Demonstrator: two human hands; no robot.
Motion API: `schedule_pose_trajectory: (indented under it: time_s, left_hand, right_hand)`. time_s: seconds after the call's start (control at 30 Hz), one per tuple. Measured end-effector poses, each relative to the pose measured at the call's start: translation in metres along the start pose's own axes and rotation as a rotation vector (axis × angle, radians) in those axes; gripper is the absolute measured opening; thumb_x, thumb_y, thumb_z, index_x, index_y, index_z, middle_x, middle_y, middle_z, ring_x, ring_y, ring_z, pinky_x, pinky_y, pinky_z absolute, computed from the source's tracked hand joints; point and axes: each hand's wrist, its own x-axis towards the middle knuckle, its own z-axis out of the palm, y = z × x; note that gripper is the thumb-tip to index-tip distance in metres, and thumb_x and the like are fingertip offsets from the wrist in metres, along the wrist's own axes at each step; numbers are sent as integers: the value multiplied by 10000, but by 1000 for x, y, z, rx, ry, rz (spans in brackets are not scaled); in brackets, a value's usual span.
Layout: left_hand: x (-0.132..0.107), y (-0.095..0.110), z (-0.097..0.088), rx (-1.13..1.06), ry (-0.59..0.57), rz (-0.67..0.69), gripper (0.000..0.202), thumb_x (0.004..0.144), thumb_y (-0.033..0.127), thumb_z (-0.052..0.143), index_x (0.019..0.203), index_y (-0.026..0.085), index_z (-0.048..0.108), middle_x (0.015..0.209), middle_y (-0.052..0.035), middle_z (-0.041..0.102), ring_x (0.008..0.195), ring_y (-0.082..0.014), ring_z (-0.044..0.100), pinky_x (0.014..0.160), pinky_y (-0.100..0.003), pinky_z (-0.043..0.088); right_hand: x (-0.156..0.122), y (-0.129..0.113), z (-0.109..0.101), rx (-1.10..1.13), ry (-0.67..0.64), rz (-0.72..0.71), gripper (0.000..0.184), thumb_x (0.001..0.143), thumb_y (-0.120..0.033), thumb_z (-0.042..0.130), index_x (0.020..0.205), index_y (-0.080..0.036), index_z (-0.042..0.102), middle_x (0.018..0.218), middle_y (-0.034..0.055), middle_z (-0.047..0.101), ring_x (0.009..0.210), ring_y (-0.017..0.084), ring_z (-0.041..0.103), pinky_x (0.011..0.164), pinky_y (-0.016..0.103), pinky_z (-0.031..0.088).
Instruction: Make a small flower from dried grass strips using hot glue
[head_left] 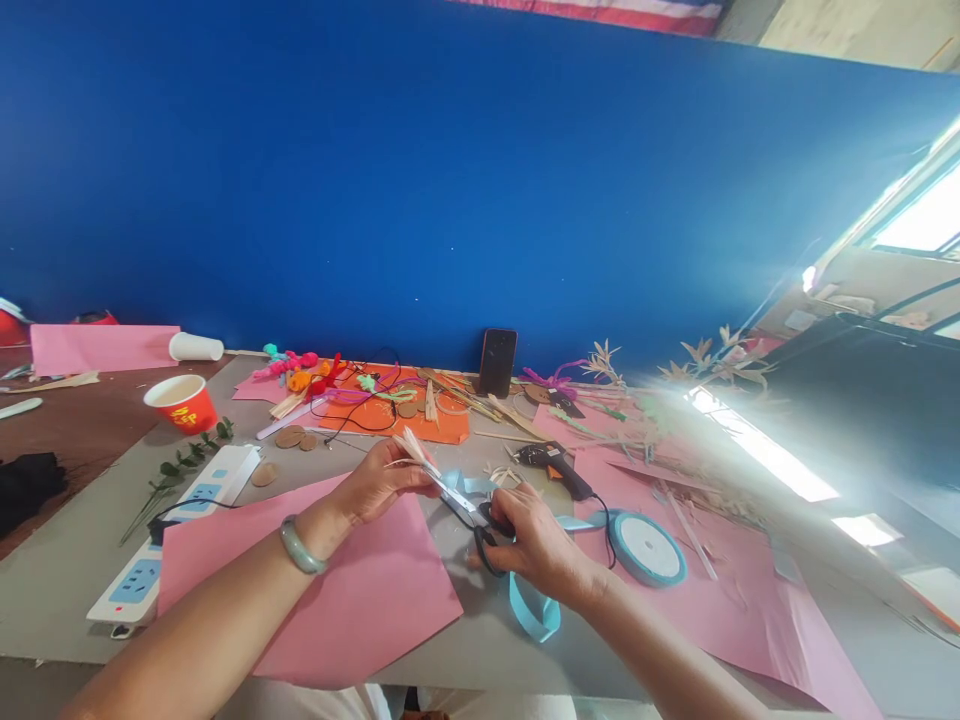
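My left hand, with a green bangle on its wrist, pinches a small bundle of pale straw strips above a pink paper sheet. My right hand grips the black handles of scissors, whose blades point up-left and meet the base of the straw bundle. A light blue ribbon loops beneath my right hand and leads to its spool just to the right.
A black glue gun lies behind the scissors. A white power strip sits at the left, beside a green sprig and a red paper cup. Orange paper with craft scraps, a black phone and dried branches line the blue wall.
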Motion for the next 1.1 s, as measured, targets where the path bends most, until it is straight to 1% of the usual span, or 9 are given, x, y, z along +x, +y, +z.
schedule_pose_trajectory:
  time_s: [0.17,0.3,0.47,0.6,0.8,0.97,1.03,1.1]
  left_hand:
    - [3,0,-3,16,-7,1,192,613,208,813,711,122,672,683,-33,679,675,-157,663,687,-286,552]
    - [5,0,-4,22,-10,3,204,604,202,811,719,120,664,677,-26,673,670,-154,660,688,-285,547]
    - [6,-3,-5,18,20,17,215,585,201,819,677,122,641,697,-13,655,669,-147,651,684,-289,548]
    - [6,-5,-6,11,18,32,218,585,199,819,639,128,621,708,-8,642,681,-141,642,694,-297,556]
    - [5,-1,-3,9,42,40,225,579,207,824,630,137,616,685,-2,641,664,-141,640,684,-303,557]
    - [5,0,-3,25,54,11,230,571,234,830,672,132,650,641,-11,656,634,-147,645,685,-304,547]
    - [6,-2,-4,31,48,2,230,578,236,826,694,127,659,645,-19,669,637,-150,650,691,-303,544]
    - [7,-4,-6,38,31,-1,221,594,231,816,713,121,666,654,-25,680,643,-155,657,693,-298,541]
  right_hand:
    - [4,4,5,-9,16,28,410,660,-254,698,614,-231,291,576,-45,400,601,149,363,577,275,284]
    - [5,8,8,-18,8,48,353,680,-249,672,619,-229,324,588,-28,438,634,163,385,566,273,282]
    - [6,-2,1,-60,-37,-49,313,716,-298,650,658,-222,353,666,-5,508,648,164,405,621,297,319]
    - [8,-12,-5,-75,-37,-84,310,728,-307,635,668,-222,343,690,5,514,665,171,433,654,309,336]
    - [13,-11,-1,-55,-47,-55,370,730,-411,660,657,-226,347,670,13,529,654,178,428,636,310,333]
    - [14,-6,4,-12,-21,-16,435,695,-475,691,629,-231,338,617,-5,494,642,174,415,591,289,313]
    - [13,-4,6,-3,-14,0,439,674,-459,714,625,-230,342,606,-15,475,644,171,412,582,280,305]
    - [12,-2,9,1,-9,15,403,681,-400,711,628,-228,351,600,-20,466,645,169,413,578,273,299]
